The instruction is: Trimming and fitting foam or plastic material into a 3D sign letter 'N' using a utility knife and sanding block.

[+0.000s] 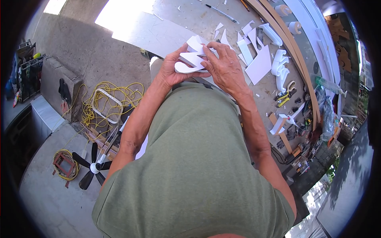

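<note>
Both my hands are closed around a white block-like shape [191,59] with curved and pointed edges, held just in front of my body at the table's near edge. My left hand [170,71] cups it from the left and below. From the right, my right hand [227,70] grips its upper side, with thumb and fingers bent over it. Part of the shape is hidden behind the fingers. Just right of my hands lie white flat offcuts [258,67] and a curvy raised white piece [280,68] on the grey work table [234,33].
A pen [222,14] lies at the table's far side. Scissors [291,86] and yellow-handled pliers [282,101] lie on the right, inside a curved brown strip [303,67]. Tangled yellow cord [95,105] and a black-bladed fan [93,168] are on the left.
</note>
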The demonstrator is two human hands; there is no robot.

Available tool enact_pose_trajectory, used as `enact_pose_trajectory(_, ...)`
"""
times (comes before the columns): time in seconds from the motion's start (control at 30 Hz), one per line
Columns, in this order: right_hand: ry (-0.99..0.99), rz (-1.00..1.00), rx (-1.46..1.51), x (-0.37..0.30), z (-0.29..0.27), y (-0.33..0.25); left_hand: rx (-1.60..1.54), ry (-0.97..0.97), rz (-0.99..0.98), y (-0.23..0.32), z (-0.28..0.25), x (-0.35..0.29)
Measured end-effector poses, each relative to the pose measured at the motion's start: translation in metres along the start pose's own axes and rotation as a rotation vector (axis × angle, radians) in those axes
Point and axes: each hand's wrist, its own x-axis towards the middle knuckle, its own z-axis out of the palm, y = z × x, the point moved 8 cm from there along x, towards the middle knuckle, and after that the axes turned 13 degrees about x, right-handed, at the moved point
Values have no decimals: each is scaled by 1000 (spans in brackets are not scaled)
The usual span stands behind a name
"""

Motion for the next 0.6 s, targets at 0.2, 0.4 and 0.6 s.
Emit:
enact_pose_trajectory(0.2,55,-100,2,-4,0,-18,52,131,1,1,-10,1)
enact_pose_trajectory(0.4,113,-148,-14,-4,14,-13,269,221,100,9,-5,13)
enact_pose_trajectory(0.6,292,-60,235,-3,-8,1,646,273,119,25,34,-1)
